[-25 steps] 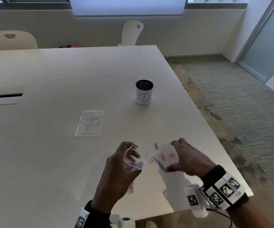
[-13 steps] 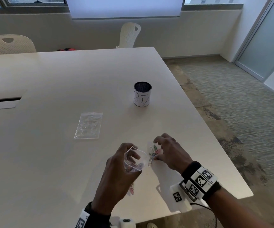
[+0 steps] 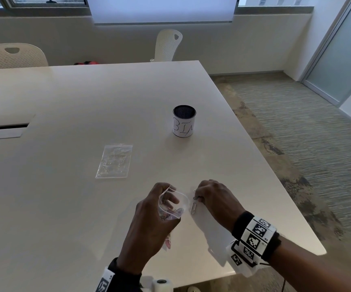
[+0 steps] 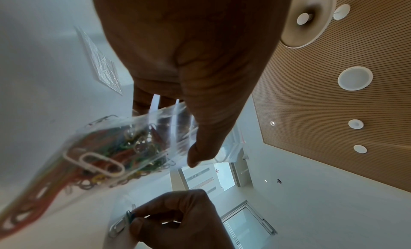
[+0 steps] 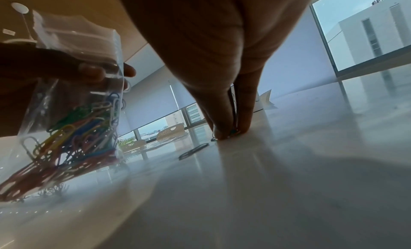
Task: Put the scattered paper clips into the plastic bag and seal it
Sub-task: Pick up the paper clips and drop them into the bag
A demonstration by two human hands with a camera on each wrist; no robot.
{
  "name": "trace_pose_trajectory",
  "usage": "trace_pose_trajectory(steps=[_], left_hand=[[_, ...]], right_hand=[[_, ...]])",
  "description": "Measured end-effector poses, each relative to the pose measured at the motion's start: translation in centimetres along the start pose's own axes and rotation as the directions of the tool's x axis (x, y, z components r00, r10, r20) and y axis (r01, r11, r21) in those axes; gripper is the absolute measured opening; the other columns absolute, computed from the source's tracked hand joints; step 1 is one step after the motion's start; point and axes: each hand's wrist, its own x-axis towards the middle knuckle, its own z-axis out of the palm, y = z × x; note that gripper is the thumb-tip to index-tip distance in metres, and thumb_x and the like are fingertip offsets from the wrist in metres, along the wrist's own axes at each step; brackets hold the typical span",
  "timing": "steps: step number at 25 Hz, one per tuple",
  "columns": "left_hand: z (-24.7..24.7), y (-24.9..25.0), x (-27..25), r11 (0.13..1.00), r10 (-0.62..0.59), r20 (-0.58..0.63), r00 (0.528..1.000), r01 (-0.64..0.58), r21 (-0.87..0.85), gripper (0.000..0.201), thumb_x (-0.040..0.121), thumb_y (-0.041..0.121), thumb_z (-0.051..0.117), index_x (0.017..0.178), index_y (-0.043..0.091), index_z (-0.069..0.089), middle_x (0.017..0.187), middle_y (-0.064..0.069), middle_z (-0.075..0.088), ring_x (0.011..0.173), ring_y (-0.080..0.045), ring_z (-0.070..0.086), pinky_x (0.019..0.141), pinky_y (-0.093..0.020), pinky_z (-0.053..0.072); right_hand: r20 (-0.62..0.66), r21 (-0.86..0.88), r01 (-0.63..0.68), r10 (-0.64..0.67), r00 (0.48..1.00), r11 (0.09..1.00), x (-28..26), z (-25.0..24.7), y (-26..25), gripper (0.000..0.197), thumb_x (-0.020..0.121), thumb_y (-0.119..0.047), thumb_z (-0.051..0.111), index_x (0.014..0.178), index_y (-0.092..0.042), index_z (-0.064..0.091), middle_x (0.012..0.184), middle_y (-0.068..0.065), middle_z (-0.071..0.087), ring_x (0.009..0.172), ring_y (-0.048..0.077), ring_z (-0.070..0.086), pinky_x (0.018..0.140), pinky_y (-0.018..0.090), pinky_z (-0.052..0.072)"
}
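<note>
- Right hand (image 3: 214, 200), lower centre of the head view, has its fingertips down on the table (image 3: 86, 106), pinching a small bunch of clips (image 3: 196, 197).
- One loose clip (image 3: 193, 208) lies just left of those fingers, between the two hands, its long axis running near to far; the right hand is nearer.
- Left hand (image 3: 149, 226) grips the bag (image 3: 171, 204) upright just left of it, mouth open upward, coloured clips heaped at its bottom.
- A flat second bag (image 3: 114, 161) lies farther off, upper left.

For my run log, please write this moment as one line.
left hand: holds open clear plastic bag | right hand: pinches coloured paper clips on white table | silver clip: loose
</note>
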Motion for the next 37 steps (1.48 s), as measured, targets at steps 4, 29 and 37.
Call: trace_pose_trajectory(steps=[4,29,37], left_hand=[[0.0,-0.1,0.2,1.000,0.003,-0.007,1.000,-0.003,0.000,0.046,0.081,0.017,0.087,0.113,0.034,0.059,0.096,0.019,0.073,0.087,-0.002,0.071,0.066,-0.010,0.054],[0.1,-0.1,3.6,0.999,0.022,-0.030,0.999,-0.021,0.030,0.042,0.081,0.018,0.085,0.105,0.037,0.057,0.087,0.017,0.074,0.080,-0.003,0.072,0.066,-0.015,0.056],[-0.3,-0.7,5.0,0.999,0.017,-0.046,0.999,-0.019,-0.029,0.042,0.080,0.016,0.085,0.109,0.034,0.060,0.093,0.014,0.073,0.083,-0.009,0.071,0.071,-0.020,0.059]], right_hand=[[0.025,-0.116,0.028,-0.025,0.999,0.993,0.4,-0.7,-1.3,0.023,0.094,0.003,0.052,0.090,-0.011,0.069,0.092,0.007,0.068,0.086,0.025,0.065,0.071,0.034,0.054],[-0.137,0.763,0.108,-0.004,0.991,0.637,0.9,-9.6,-6.3,0.010,0.086,-0.003,0.080,0.093,-0.011,0.081,0.083,0.004,0.081,0.079,0.017,0.079,0.083,0.040,0.065],[-0.240,0.562,0.161,-0.026,0.970,0.811,2.8,-10.5,-3.8,0.010,0.087,-0.010,0.082,0.092,-0.018,0.084,0.081,-0.005,0.080,0.073,0.005,0.075,0.076,0.027,0.063]])
